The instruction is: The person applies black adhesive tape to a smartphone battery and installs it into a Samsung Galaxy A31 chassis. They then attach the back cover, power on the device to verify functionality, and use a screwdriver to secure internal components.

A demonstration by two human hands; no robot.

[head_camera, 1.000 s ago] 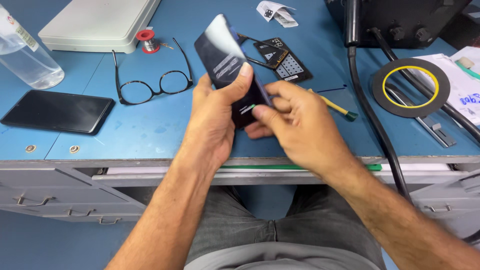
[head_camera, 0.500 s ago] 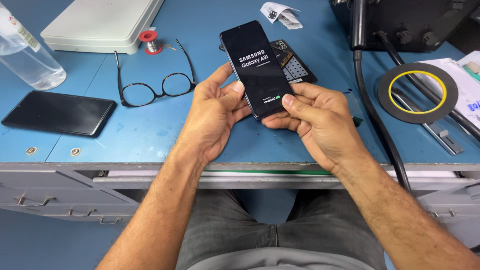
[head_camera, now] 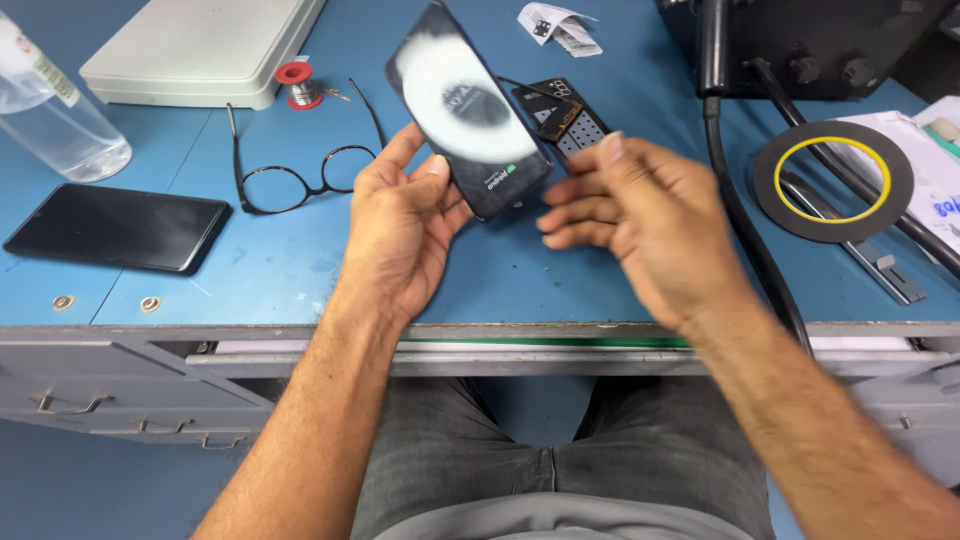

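left hand [head_camera: 400,225] gripping smartphone [head_camera: 465,110], right hand [head_camera: 640,225] open

Your right hand [head_camera: 640,225] was motion-blurred, so its grip couldn't be read. Glare washed out most of the phone [head_camera: 468,112] screen, and your left hand [head_camera: 400,225] hid its lower edge. The phone covered part of the board [head_camera: 570,118]. The frame edge cut off the bottle [head_camera: 50,110].

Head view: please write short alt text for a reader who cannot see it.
The left hand holds a black smartphone with a lit screen above a blue workbench; the right hand, blurred, is open beside it. Eyeglasses and a second dark phone lie to the left.
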